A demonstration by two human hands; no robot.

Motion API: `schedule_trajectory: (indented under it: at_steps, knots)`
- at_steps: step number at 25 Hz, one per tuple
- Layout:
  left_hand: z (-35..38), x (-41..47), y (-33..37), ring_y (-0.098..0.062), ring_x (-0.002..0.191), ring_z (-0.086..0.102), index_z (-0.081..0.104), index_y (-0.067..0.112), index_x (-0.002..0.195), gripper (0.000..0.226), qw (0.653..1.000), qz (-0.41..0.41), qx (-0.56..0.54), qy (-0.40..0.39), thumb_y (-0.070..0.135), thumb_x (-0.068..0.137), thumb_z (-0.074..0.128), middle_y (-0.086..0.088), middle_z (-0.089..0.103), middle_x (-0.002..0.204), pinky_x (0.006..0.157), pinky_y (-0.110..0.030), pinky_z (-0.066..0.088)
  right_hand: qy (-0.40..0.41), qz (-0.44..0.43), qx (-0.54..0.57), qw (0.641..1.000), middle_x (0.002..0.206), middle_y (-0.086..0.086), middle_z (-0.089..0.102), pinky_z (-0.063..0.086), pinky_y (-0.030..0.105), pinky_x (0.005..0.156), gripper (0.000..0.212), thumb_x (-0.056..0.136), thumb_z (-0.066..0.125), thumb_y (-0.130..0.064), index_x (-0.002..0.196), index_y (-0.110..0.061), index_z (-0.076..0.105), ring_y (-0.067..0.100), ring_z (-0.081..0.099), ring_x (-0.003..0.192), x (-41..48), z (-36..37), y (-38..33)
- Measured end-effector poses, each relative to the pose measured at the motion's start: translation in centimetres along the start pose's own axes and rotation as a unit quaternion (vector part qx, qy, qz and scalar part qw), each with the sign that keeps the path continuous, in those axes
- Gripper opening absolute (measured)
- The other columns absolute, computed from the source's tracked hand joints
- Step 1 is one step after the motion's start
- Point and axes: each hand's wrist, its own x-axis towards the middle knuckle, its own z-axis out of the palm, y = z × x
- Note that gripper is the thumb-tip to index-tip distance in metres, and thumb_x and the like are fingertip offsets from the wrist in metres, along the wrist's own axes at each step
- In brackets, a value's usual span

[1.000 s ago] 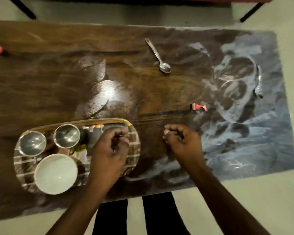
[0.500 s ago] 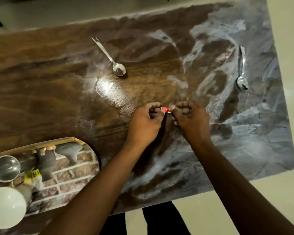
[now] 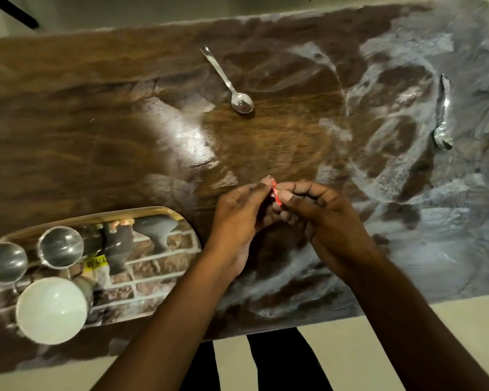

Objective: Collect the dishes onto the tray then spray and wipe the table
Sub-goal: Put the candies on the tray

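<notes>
A small red wrapper (image 3: pixel 275 193) is pinched between the fingertips of my left hand (image 3: pixel 237 221) and my right hand (image 3: pixel 322 221), just above the middle of the wooden table (image 3: pixel 96 136). At the near left lies an oval tray (image 3: pixel 158 266) with a brick picture. It carries two steel cups (image 3: pixel 61 246) (image 3: pixel 5 262) and a white bowl (image 3: pixel 51 310). One steel spoon (image 3: pixel 232 86) lies on the table beyond my hands. A second spoon (image 3: pixel 443 117) lies near the right end.
The table's right half shows pale grey smears and glare. Pale floor runs along the near edge, with my dark trouser legs (image 3: pixel 280 362) below it. A dark chair leg (image 3: pixel 17 12) shows at the far left corner.
My left hand left the tray and joined the right hand at the red wrapper. Both hands lifted the wrapper off the table. The view shifted right, so the tray sits further left.
</notes>
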Motion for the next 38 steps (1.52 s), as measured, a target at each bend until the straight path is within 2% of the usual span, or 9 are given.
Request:
schedule_trajectory:
  at_steps: [4,7,11,17,21,23,25,31,38]
  knots:
    - [-6.3,-2.9,2.8,-0.017,0.077,0.069,0.078,0.003,0.097,0.009,0.999,0.048,0.0,0.023,0.01,0.095,0.074,-0.011,0.076,0.086,0.073,-0.029,0.059,0.0,0.003,0.045,0.999,0.103,0.023,0.079,0.063,0.027,0.081,0.036,0.086,0.076,-0.013,0.121,-0.002,0.072,0.022,0.075,0.088,-2.8,6.7,2.6]
    - [-11.4,-4.2,4.7,-0.019,0.074,0.071,0.08,0.002,0.099,0.008,0.985,0.125,0.109,0.054,0.004,0.092,0.077,-0.012,0.079,0.086,0.075,-0.035,0.062,0.013,0.006,0.016,1.0,0.104,0.022,0.081,0.065,0.028,0.08,0.031,0.089,0.076,-0.01,0.119,-0.004,0.074,0.023,0.077,0.088,-4.2,11.2,4.8]
    - [-17.6,-5.8,7.7,-0.026,0.081,0.077,0.082,-0.001,0.101,0.014,0.953,0.167,0.253,-0.015,0.004,0.088,0.08,-0.015,0.081,0.091,0.08,-0.044,0.064,-0.001,-0.013,-0.072,0.997,0.102,0.016,0.083,0.064,0.042,0.086,0.019,0.095,0.078,-0.014,0.113,-0.009,0.081,0.027,0.08,0.092,-5.4,16.4,7.2]
    - [-23.1,-7.3,10.5,-0.012,0.073,0.072,0.082,0.007,0.098,0.013,0.907,0.205,0.368,-0.004,0.002,0.086,0.082,-0.011,0.081,0.087,0.07,-0.025,0.06,-0.001,-0.018,-0.118,0.993,0.102,0.012,0.084,0.066,0.04,0.086,0.023,0.092,0.081,-0.01,0.115,-0.008,0.081,0.03,0.082,0.095,-5.0,21.2,10.3]
    - [-26.7,-7.5,13.1,-0.031,0.084,0.08,0.077,0.002,0.107,0.016,0.923,0.247,0.279,0.095,-0.002,0.092,0.076,-0.02,0.079,0.096,0.073,-0.025,0.064,0.048,-0.027,-0.186,0.981,0.098,0.006,0.085,0.067,0.03,0.079,0.019,0.093,0.081,-0.006,0.101,-0.022,0.079,0.021,0.082,0.09,-3.4,23.4,13.0]
    - [-28.0,-7.7,14.5,-0.019,0.078,0.08,0.074,-0.003,0.111,0.017,0.927,0.256,0.242,0.125,-0.004,0.093,0.072,-0.019,0.078,0.096,0.069,-0.02,0.063,0.058,-0.037,-0.233,0.97,0.095,0.004,0.084,0.067,0.033,0.081,0.018,0.094,0.079,-0.005,0.103,-0.021,0.08,0.018,0.081,0.087,-2.3,23.7,14.0]
    - [-29.1,-7.7,15.2,-0.008,0.072,0.076,0.072,-0.006,0.112,0.018,0.927,0.263,0.23,0.134,-0.005,0.095,0.07,-0.019,0.076,0.095,0.064,-0.015,0.06,0.077,-0.049,-0.277,0.957,0.091,0.0,0.083,0.065,0.034,0.08,0.016,0.094,0.079,-0.007,0.106,-0.016,0.081,0.012,0.078,0.081,-1.2,23.9,14.7]
    - [-30.0,-7.8,14.5,-0.021,0.086,0.075,0.075,0.0,0.11,0.015,0.926,0.256,0.238,0.143,0.001,0.095,0.073,-0.018,0.078,0.096,0.075,-0.026,0.064,0.132,-0.094,-0.348,0.923,0.081,-0.005,0.08,0.067,0.044,0.075,0.006,0.09,0.083,-0.019,0.096,-0.017,0.081,0.012,0.077,0.074,-0.2,23.9,15.4]
    - [-30.7,-7.7,14.5,-0.02,0.086,0.076,0.076,0.002,0.11,0.015,0.928,0.249,0.231,0.149,0.005,0.095,0.073,-0.018,0.079,0.098,0.082,-0.036,0.065,0.16,-0.106,-0.368,0.91,0.077,-0.009,0.077,0.065,0.032,0.074,0.003,0.092,0.079,-0.018,0.09,-0.02,0.078,0.001,0.073,0.071,-1.4,24.2,15.0]
